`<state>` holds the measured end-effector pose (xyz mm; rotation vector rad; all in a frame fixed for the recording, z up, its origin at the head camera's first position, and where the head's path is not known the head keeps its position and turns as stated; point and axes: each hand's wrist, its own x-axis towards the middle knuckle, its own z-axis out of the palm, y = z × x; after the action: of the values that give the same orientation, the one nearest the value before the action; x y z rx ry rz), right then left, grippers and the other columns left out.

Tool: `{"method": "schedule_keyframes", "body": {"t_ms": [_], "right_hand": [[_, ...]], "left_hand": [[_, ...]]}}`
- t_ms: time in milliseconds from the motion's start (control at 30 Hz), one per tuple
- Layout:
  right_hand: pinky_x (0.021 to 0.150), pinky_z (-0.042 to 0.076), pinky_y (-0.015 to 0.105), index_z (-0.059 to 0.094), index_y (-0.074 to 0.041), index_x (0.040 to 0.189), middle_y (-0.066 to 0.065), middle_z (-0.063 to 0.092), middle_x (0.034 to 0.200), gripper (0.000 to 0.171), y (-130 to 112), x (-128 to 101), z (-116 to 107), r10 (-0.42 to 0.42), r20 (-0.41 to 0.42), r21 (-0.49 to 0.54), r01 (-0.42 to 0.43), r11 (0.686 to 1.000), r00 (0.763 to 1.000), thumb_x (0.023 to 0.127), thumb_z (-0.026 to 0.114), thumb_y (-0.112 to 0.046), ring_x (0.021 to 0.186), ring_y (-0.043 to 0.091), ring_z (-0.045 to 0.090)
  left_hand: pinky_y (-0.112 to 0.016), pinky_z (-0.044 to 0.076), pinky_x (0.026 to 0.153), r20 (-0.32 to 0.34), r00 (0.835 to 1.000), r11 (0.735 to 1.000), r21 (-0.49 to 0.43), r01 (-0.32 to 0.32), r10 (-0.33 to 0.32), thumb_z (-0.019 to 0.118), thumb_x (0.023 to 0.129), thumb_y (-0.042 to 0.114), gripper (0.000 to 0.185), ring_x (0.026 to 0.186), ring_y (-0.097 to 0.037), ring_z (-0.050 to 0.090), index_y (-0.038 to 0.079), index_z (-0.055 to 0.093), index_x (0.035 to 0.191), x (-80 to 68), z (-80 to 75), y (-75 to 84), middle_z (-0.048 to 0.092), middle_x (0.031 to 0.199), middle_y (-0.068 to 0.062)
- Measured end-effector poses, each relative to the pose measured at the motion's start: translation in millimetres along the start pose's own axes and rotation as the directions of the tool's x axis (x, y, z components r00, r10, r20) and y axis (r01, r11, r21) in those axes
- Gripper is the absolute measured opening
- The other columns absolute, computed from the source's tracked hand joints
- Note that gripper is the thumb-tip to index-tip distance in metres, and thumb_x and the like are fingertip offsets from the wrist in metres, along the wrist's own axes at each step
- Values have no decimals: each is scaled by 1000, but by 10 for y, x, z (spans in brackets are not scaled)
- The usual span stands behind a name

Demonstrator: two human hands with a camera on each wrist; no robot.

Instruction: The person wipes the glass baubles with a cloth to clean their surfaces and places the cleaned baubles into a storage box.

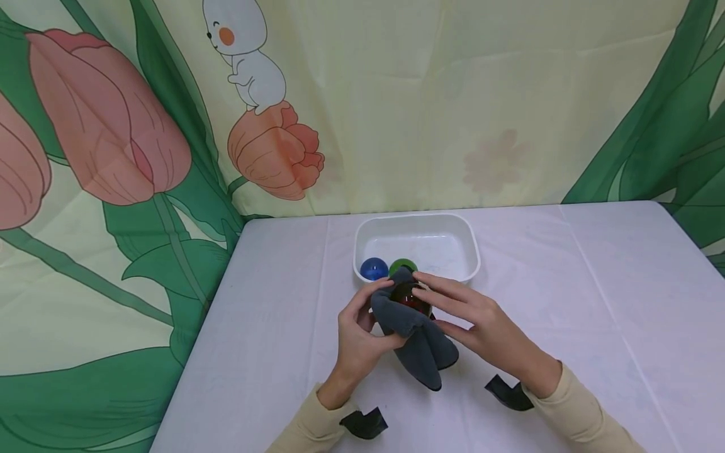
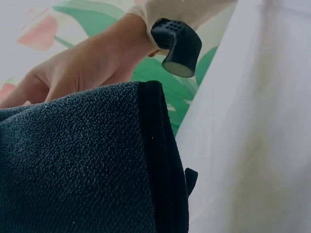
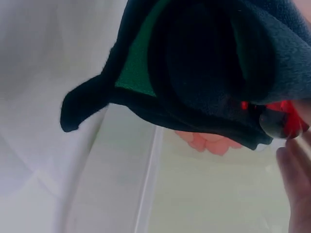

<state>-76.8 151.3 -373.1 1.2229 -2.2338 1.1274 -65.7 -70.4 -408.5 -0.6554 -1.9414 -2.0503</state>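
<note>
My left hand (image 1: 359, 330) grips a dark grey cloth (image 1: 419, 343) that is wrapped round a red ball (image 1: 406, 296) just above the table. My right hand (image 1: 467, 318) lies over the ball from the right, with fingers across its top and the thumb against the cloth below. The cloth's tail hangs toward me. In the left wrist view the cloth (image 2: 73, 165) fills the lower left. In the right wrist view the cloth (image 3: 204, 63) covers most of the red ball (image 3: 286, 114), and one right fingertip (image 3: 296, 184) shows at the edge.
A white plastic tub (image 1: 453, 226) stands just beyond the hands, with a blue ball (image 1: 374, 269) and a green ball (image 1: 402, 265) at its near left. A white cloth covers the table (image 1: 595, 302). A tulip-print backdrop (image 1: 113, 145) hangs behind.
</note>
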Motion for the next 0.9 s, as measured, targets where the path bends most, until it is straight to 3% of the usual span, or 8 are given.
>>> {"method": "schedule_keyframes", "body": {"t_ms": [67, 167, 567, 667, 767, 833, 900], "right_hand": [[104, 43, 19, 60, -9, 137, 13, 52, 147, 44, 10, 12, 5, -70, 5, -7, 71, 997, 997, 101, 48, -33, 136, 23, 50], [105, 42, 21, 63, -8, 133, 15, 54, 144, 41, 20, 25, 17, -130, 4, -4, 130, 992, 992, 103, 46, -30, 135, 26, 50], [104, 43, 20, 62, -7, 134, 14, 55, 144, 40, 18, 3, 31, -98, -6, 17, 98, 995, 995, 103, 49, -28, 135, 22, 51], [102, 44, 18, 61, -7, 135, 13, 55, 144, 40, 2, -3, 43, -36, -14, 37, 37, 999, 999, 96, 63, -15, 133, 19, 53], [100, 45, 16, 60, -8, 136, 12, 57, 142, 60, -20, -9, 60, 69, -29, 85, -67, 994, 997, 80, 77, 4, 131, 15, 54], [98, 47, 16, 60, -7, 137, 13, 59, 140, 71, -28, -7, 73, 131, -43, 145, -123, 982, 990, 71, 79, 15, 130, 13, 55], [96, 49, 18, 59, -5, 137, 15, 60, 138, 71, -26, -7, 79, 176, -51, 201, -163, 966, 983, 72, 78, 16, 129, 11, 55]], "left_hand": [[-36, 51, 100, 4, 1000, 1000, 2, -2, 2, 77, 70, -14, 66, 120, -22, 59, -5, 55, 131, 0, 2, -6, 56, 132, -25], [-36, 50, 100, 7, 1000, 1000, 9, -4, 4, 77, 70, -14, 66, 122, -22, 59, -5, 55, 131, -3, 5, -11, 56, 132, -25], [-35, 48, 102, 2, 1000, 1000, 23, 8, -8, 77, 71, -13, 64, 124, -22, 58, -6, 55, 130, -8, -4, -21, 55, 134, -25], [-35, 48, 102, 3, 1000, 1000, 18, 12, -12, 77, 72, -12, 63, 125, -22, 57, -6, 55, 130, -9, -11, -21, 55, 135, -25], [-34, 49, 102, 7, 1000, 1000, 12, 13, -13, 77, 72, -12, 63, 125, -21, 57, -5, 55, 131, -9, -17, -26, 54, 136, -24], [-34, 49, 102, 13, 1000, 1000, 9, 8, -8, 77, 72, -13, 64, 125, -21, 56, -6, 54, 131, -9, -21, -38, 53, 137, -25], [-34, 49, 102, 19, 1000, 1000, 3, -1, 1, 76, 71, -13, 65, 125, -21, 56, -6, 54, 132, -6, -22, -47, 53, 137, -25]]}}
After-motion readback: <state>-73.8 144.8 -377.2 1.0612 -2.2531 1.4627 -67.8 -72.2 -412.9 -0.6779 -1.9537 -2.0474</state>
